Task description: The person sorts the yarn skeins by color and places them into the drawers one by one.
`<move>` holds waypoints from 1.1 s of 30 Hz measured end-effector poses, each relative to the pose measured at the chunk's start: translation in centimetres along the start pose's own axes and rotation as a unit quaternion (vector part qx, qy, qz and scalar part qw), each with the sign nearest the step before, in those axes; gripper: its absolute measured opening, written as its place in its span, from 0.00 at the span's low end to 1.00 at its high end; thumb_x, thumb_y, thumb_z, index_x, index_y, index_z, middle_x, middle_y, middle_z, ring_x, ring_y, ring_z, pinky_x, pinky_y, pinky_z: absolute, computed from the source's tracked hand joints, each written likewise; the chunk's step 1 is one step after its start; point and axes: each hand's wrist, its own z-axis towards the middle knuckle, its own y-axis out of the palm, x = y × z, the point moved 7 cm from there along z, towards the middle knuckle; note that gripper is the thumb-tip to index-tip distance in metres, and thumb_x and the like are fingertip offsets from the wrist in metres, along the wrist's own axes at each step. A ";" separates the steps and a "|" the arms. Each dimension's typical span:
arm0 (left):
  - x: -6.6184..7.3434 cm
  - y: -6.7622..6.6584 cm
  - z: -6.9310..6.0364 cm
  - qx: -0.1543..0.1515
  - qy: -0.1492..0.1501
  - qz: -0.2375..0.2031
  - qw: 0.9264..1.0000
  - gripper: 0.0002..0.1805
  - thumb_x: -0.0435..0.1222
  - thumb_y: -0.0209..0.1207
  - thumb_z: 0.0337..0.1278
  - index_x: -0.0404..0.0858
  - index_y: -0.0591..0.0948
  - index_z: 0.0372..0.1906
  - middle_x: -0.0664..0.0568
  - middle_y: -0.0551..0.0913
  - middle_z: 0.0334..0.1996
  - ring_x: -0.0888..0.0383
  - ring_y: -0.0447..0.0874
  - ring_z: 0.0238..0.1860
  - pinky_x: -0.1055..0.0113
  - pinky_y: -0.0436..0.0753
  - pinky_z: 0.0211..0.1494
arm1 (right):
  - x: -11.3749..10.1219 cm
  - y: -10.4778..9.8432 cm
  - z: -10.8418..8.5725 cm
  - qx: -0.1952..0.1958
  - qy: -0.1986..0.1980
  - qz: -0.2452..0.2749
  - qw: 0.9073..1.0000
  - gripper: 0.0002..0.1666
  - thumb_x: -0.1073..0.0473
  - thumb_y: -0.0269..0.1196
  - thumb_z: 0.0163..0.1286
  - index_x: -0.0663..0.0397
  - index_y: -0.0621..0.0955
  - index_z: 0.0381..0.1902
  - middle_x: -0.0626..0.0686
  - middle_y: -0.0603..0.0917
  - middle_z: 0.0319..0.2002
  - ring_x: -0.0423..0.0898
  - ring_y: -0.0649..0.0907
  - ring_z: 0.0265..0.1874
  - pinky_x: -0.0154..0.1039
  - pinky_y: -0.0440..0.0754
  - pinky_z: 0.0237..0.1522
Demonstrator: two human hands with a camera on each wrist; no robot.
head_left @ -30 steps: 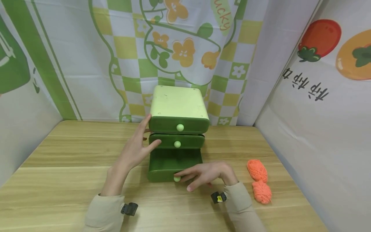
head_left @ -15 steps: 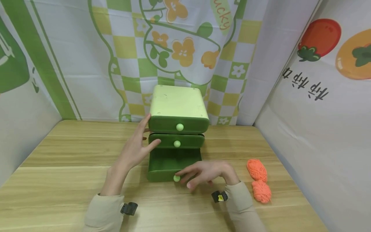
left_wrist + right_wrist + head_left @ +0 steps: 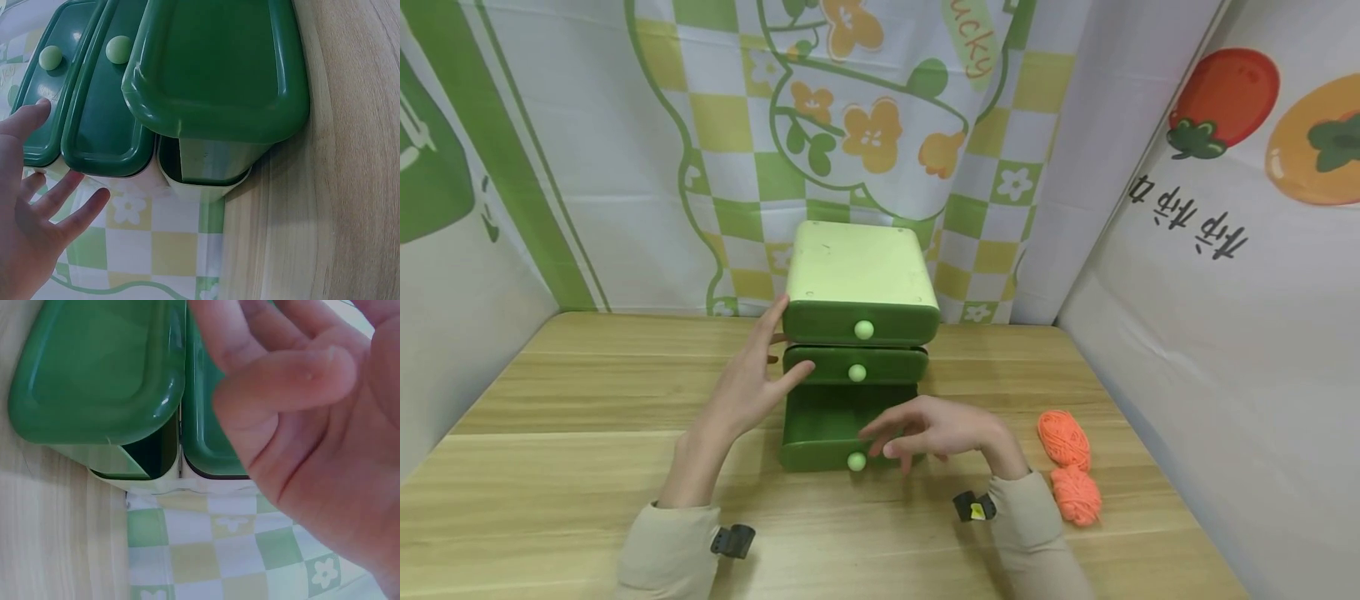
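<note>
A small green drawer cabinet (image 3: 861, 262) with a pale top stands on the table. Its bottom drawer (image 3: 820, 455) is pulled out, and nothing shows in the part of its inside that I see. The middle drawer (image 3: 827, 365) and top drawer (image 3: 820, 322) are closed. My left hand (image 3: 741, 387) rests along the cabinet's left side, fingers spread, with the thumb by the middle drawer's front. Over the right part of the pulled-out drawer hovers my right hand (image 3: 928, 431), fingers loosely bent, holding nothing and apart from the round knob (image 3: 857, 462).
Two bundles of orange yarn (image 3: 1064, 440) lie on the wooden table (image 3: 550, 467) to the right. A patterned curtain (image 3: 737, 167) hangs right behind the cabinet, and white printed cloth walls flank both sides.
My right hand has let go of the bottom drawer's knob and moved up and slightly right. The left hand and the drawers stay as they were.
</note>
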 end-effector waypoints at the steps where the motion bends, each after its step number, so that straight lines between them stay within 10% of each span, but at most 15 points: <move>1: 0.0 0.0 0.0 0.000 0.000 0.000 1.000 0.51 0.48 0.61 0.66 0.58 0.39 0.81 0.53 0.46 0.81 0.43 0.72 0.67 0.45 0.80 0.61 | -0.1 -0.2 0.0 0.011 0.000 -0.007 1.000 0.22 0.52 0.57 0.77 0.40 0.76 0.66 0.51 0.86 0.55 0.60 0.87 0.37 0.30 0.68 0.13; 13: 0.1 0.0 0.2 -0.002 -0.003 -0.006 1.000 0.51 0.50 0.61 0.66 0.60 0.39 0.80 0.55 0.45 0.81 0.43 0.72 0.67 0.45 0.80 0.61 | -1.3 -2.1 -0.9 0.145 -0.025 -0.039 0.988 0.18 0.51 0.60 0.74 0.42 0.81 0.60 0.49 0.87 0.47 0.57 0.86 0.31 0.51 0.87 0.32; 33: 0.1 -0.1 0.1 0.015 0.017 0.010 1.000 0.50 0.38 0.61 0.67 0.57 0.40 0.81 0.50 0.48 0.80 0.41 0.75 0.65 0.44 0.80 0.60 | -1.6 -5.5 -4.9 0.267 -0.019 -0.081 0.960 0.15 0.51 0.63 0.72 0.41 0.84 0.55 0.46 0.87 0.39 0.47 0.81 0.22 0.37 0.83 0.25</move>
